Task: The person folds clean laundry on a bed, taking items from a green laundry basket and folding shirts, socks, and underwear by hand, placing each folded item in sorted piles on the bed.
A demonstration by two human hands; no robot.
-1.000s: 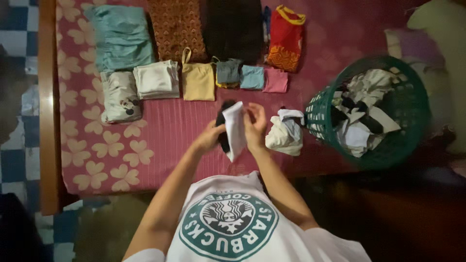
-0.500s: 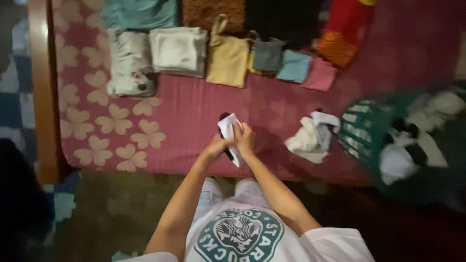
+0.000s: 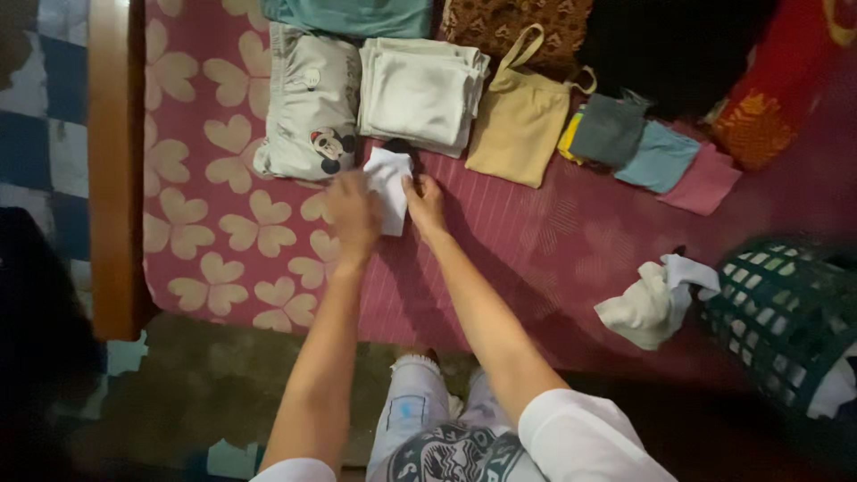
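Both my hands reach forward over the maroon flowered bed sheet (image 3: 232,250). My left hand (image 3: 353,214) and my right hand (image 3: 425,201) hold a small folded white and black cloth (image 3: 389,183) against the sheet, one hand on each side. The cloth lies just in front of a folded grey garment with a cartoon print (image 3: 311,116) and a folded cream garment (image 3: 420,89).
A row of folded clothes runs along the far side: yellow top (image 3: 518,125), grey (image 3: 611,132), light blue (image 3: 659,157) and pink (image 3: 705,181) pieces. A crumpled white cloth (image 3: 650,305) lies beside a green laundry basket (image 3: 790,317) at right. The wooden bed frame (image 3: 112,170) is at left.
My hands carried the white and black cloth from in front of my chest forward and left, down onto the sheet near the folded row. The view shifted toward the folded clothes.
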